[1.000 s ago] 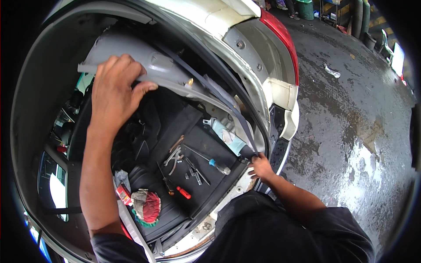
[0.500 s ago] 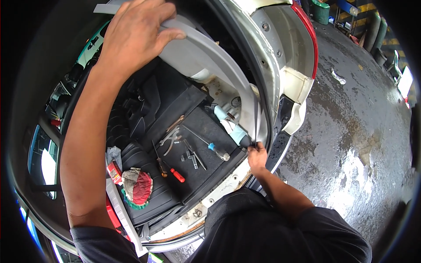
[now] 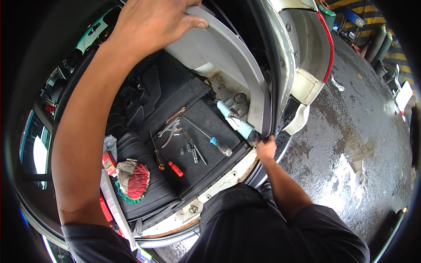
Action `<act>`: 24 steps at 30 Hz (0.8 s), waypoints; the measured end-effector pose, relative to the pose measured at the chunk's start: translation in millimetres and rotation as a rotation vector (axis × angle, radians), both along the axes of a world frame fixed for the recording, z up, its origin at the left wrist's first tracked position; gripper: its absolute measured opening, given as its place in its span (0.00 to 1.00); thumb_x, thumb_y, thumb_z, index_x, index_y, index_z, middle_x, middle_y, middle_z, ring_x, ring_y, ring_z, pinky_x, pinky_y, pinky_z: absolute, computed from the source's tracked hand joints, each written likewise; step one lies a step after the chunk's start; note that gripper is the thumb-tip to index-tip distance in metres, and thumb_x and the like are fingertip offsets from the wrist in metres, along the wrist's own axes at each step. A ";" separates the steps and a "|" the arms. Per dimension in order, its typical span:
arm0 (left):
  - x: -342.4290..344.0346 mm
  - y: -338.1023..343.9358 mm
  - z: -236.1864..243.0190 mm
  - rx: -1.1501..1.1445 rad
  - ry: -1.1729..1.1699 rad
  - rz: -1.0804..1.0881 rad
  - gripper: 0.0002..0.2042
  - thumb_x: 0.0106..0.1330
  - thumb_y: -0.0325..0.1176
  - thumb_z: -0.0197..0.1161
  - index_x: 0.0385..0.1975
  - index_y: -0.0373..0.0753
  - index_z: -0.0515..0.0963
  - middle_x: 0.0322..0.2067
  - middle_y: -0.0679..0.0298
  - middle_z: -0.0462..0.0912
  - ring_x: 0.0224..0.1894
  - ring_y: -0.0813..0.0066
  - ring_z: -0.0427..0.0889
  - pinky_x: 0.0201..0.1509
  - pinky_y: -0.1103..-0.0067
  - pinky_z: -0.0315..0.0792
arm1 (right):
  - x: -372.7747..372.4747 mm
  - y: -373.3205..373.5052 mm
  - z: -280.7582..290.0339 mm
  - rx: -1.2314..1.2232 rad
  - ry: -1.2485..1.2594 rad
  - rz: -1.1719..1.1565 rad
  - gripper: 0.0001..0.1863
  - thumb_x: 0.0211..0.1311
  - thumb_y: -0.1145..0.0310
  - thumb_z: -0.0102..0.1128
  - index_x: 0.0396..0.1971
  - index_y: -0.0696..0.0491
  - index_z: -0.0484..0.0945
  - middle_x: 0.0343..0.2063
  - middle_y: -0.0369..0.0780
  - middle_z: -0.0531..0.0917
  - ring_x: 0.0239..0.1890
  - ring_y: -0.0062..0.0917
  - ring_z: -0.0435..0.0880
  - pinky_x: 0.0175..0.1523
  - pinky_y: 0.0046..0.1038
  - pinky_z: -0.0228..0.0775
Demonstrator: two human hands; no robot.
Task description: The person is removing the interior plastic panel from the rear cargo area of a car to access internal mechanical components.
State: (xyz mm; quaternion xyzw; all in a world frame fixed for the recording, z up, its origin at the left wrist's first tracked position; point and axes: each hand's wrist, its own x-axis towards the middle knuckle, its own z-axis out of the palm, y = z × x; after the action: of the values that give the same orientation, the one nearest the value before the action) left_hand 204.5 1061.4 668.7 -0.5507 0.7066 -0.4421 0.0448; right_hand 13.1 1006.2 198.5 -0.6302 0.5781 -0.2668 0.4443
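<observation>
My left hand (image 3: 153, 24), closed on the upper part of a long grey trim panel (image 3: 234, 52), reaches high inside the open back of a car. My right hand (image 3: 266, 149) grips the panel's lower end at the right edge of the opening, beside a dark strip (image 3: 265, 114); its fingertips are partly hidden. A light-blue object with a dark end (image 3: 237, 122) lies left of my right hand. On the dark load floor (image 3: 206, 173) are pliers (image 3: 171, 129), a blue-handled screwdriver (image 3: 219, 147), a red-handled screwdriver (image 3: 174, 168) and several other small tools.
A red-and-beige cloth (image 3: 133, 179) and a red box (image 3: 109, 164) rest at the left on the black seat back. The pale sill (image 3: 234, 173) crosses below. Outside are the tail light (image 3: 329, 48), wet floor (image 3: 351, 131), gas cylinders (image 3: 379, 44) and a white board (image 3: 404, 94).
My left hand has moved up and rightward, carrying the panel's upper part with it and uncovering more of the side cavity. My right hand stays at the lower end. The view has shifted slightly.
</observation>
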 end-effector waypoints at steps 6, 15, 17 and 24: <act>-3.5 20.1 -15.3 0.006 0.101 0.010 0.16 0.49 0.44 0.73 0.28 0.42 0.76 0.30 0.63 0.71 0.39 0.63 0.73 0.46 0.69 0.66 | 4.6 -14.3 5.0 0.001 0.210 0.054 0.23 0.54 0.61 0.67 0.43 0.60 0.71 0.36 0.58 0.84 0.44 0.56 0.83 0.51 0.48 0.74; 14.6 32.5 -38.0 -0.004 0.114 -0.075 0.16 0.53 0.45 0.70 0.32 0.42 0.75 0.32 0.64 0.72 0.41 0.63 0.74 0.46 0.68 0.66 | -22.2 -15.2 27.6 -0.380 -0.078 -0.014 0.30 0.50 0.77 0.61 0.58 0.56 0.70 0.49 0.51 0.81 0.53 0.47 0.80 0.57 0.40 0.72; 5.5 32.3 -51.3 0.034 0.145 -0.098 0.15 0.52 0.43 0.71 0.32 0.43 0.75 0.33 0.66 0.73 0.41 0.65 0.74 0.48 0.69 0.67 | -24.9 -42.5 53.4 -0.405 -0.210 -0.002 0.20 0.51 0.81 0.57 0.47 0.59 0.76 0.40 0.51 0.84 0.47 0.47 0.84 0.52 0.38 0.75; 3.5 30.7 -30.3 -0.040 0.096 -0.106 0.15 0.52 0.42 0.71 0.31 0.43 0.75 0.33 0.67 0.72 0.42 0.68 0.74 0.49 0.71 0.68 | -12.4 -34.0 128.3 -0.142 -0.867 0.271 0.05 0.73 0.70 0.54 0.36 0.55 0.73 0.26 0.34 0.79 0.30 0.17 0.75 0.39 0.21 0.66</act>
State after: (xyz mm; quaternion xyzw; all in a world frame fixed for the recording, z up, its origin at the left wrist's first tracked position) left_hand 207.9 1092.0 638.4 -0.5340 0.7271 -0.4308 -0.0237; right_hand 0.8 972.2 326.7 -0.5590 0.2316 -0.4844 0.6318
